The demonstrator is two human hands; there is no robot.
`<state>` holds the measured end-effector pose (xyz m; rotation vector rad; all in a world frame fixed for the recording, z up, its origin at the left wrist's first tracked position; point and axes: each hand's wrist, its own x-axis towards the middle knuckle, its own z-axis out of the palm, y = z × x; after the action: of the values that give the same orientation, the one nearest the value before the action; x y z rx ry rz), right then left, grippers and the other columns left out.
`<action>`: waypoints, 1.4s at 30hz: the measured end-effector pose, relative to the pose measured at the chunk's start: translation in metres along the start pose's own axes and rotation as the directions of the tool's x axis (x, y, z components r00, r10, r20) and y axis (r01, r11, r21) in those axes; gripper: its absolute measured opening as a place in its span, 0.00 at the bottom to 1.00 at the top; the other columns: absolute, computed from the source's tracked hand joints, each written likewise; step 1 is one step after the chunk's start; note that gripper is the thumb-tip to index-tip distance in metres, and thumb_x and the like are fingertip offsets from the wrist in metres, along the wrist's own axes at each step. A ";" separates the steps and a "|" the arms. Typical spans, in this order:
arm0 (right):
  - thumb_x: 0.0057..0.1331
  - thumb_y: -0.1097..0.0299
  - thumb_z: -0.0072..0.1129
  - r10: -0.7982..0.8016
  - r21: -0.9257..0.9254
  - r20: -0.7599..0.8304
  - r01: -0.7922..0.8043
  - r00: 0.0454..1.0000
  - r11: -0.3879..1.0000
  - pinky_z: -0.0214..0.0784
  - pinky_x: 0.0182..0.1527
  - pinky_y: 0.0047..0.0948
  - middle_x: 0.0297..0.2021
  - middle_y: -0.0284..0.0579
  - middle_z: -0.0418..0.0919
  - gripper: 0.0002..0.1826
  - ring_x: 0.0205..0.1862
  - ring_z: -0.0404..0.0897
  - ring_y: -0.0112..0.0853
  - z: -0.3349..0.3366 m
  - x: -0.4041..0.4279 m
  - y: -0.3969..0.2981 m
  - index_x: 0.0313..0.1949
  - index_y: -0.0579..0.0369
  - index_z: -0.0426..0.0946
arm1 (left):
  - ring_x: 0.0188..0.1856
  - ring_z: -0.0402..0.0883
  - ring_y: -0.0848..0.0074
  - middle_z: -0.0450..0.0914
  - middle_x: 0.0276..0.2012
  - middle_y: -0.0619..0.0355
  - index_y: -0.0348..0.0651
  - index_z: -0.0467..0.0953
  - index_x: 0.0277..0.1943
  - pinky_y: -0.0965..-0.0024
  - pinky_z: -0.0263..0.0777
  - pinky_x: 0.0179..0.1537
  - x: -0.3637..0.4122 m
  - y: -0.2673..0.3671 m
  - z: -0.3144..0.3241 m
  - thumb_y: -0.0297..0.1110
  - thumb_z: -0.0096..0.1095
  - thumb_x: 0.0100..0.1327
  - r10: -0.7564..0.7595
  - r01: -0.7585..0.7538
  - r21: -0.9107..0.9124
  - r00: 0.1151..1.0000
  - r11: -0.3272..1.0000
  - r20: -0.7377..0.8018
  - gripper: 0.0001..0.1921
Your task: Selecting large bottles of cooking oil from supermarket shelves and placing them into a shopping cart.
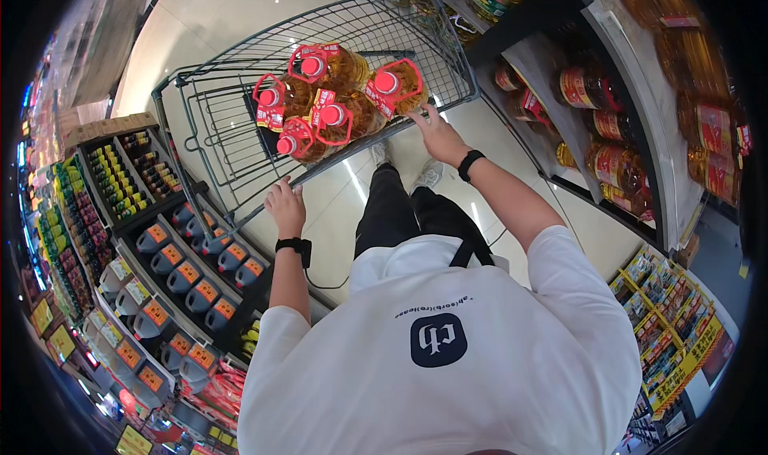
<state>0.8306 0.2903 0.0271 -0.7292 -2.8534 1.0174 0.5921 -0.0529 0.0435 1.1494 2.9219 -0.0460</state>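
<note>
Several clear plastic jugs of golden cooking oil, with red caps, red handles and red labels, stand grouped in a grey wire shopping cart. My right hand is at the cart's near rim, fingers spread, their tips close beside the rightmost oil jug. Whether those fingertips touch the jug or only the rim is unclear. Farther left along the same rim is my left hand, its fingers slightly bent at the bar. I see no jug in it, and its grip on the bar cannot be made out.
Shelves of oil jugs rise to the right, close to the cart's end. Grey jugs with orange labels and small yellow-capped bottles fill racks at left. A yellow-trimmed display rack stands lower right. Shiny tiles surround my feet.
</note>
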 end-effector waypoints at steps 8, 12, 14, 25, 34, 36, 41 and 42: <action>0.63 0.69 0.59 0.369 0.419 -0.312 -0.222 0.875 0.880 0.73 0.47 0.42 0.38 0.53 0.79 0.21 0.45 0.79 0.50 -0.032 0.069 0.007 0.54 0.64 0.69 | 0.47 0.73 0.61 0.74 0.43 0.55 0.48 0.74 0.53 0.54 0.62 0.53 0.005 -0.004 -0.007 0.47 0.59 0.67 0.046 -0.046 0.000 0.998 0.999 0.037 0.17; 0.62 0.63 0.63 0.421 0.488 -0.262 -0.257 0.868 0.834 0.73 0.35 0.40 0.29 0.49 0.79 0.17 0.31 0.80 0.42 -0.038 0.113 0.004 0.40 0.67 0.74 | 0.47 0.73 0.61 0.74 0.41 0.55 0.48 0.75 0.50 0.54 0.63 0.51 0.007 -0.009 -0.015 0.47 0.59 0.67 0.110 -0.108 -0.033 0.989 0.994 0.093 0.15; 0.63 0.62 0.62 0.478 0.703 0.003 -0.342 0.878 0.624 0.72 0.31 0.36 0.27 0.47 0.79 0.16 0.29 0.80 0.37 -0.049 0.124 0.001 0.38 0.65 0.75 | 0.47 0.74 0.62 0.74 0.41 0.55 0.48 0.76 0.49 0.54 0.64 0.50 0.009 -0.011 -0.014 0.48 0.57 0.68 0.135 -0.131 -0.037 0.986 0.991 0.100 0.15; 0.64 0.48 0.63 0.351 0.260 0.082 -0.360 0.933 0.896 0.74 0.32 0.35 0.27 0.57 0.83 0.25 0.28 0.83 0.40 -0.148 0.104 -0.076 0.34 0.65 0.83 | 0.50 0.74 0.53 0.76 0.47 0.47 0.35 0.73 0.54 0.55 0.70 0.50 0.081 0.063 -0.087 0.32 0.72 0.57 0.323 -0.282 -0.647 0.945 0.708 -0.058 0.24; 0.67 0.55 0.64 0.019 -0.088 0.041 -0.016 0.999 0.996 0.66 0.27 0.24 0.22 0.35 0.77 0.19 0.25 0.72 0.18 -0.373 0.042 -0.240 0.35 0.64 0.80 | 0.76 0.44 0.46 0.45 0.74 0.35 0.38 0.35 0.76 0.54 0.42 0.75 0.206 0.217 -0.173 0.47 0.89 0.29 0.671 -0.692 -0.709 0.592 0.139 -0.446 0.76; 0.67 0.53 0.64 -0.087 -0.211 -0.055 0.074 0.995 0.975 0.65 0.27 0.24 0.22 0.36 0.77 0.21 0.25 0.73 0.20 -0.413 0.024 -0.261 0.35 0.64 0.81 | 0.77 0.43 0.54 0.42 0.76 0.41 0.40 0.28 0.76 0.57 0.41 0.75 0.213 0.245 -0.197 0.44 0.90 0.30 0.614 -0.665 -0.741 0.548 -0.091 -0.568 0.80; 0.67 0.44 0.59 0.110 -0.174 -0.063 -0.120 0.992 0.977 0.79 0.42 0.39 0.35 0.46 0.85 0.24 0.34 0.83 0.38 -0.485 -0.022 -0.347 0.44 0.53 0.84 | 0.71 0.59 0.64 0.52 0.72 0.47 0.43 0.26 0.76 0.59 0.58 0.70 0.181 0.281 -0.284 0.37 0.91 0.32 0.517 -0.513 -0.799 0.613 -0.314 -0.597 0.78; 0.68 0.47 0.56 -0.031 -0.378 -0.104 -0.010 0.994 0.926 0.77 0.39 0.34 0.31 0.51 0.84 0.26 0.33 0.83 0.35 -0.496 -0.032 -0.368 0.36 0.63 0.82 | 0.71 0.60 0.64 0.52 0.72 0.48 0.43 0.27 0.76 0.59 0.57 0.70 0.177 0.290 -0.294 0.36 0.90 0.32 0.457 -0.510 -0.759 0.606 -0.404 -0.651 0.78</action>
<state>0.7925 0.3210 0.6435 -0.7593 -2.9822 0.4063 0.6629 0.2878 0.3276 1.6666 0.9684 1.7993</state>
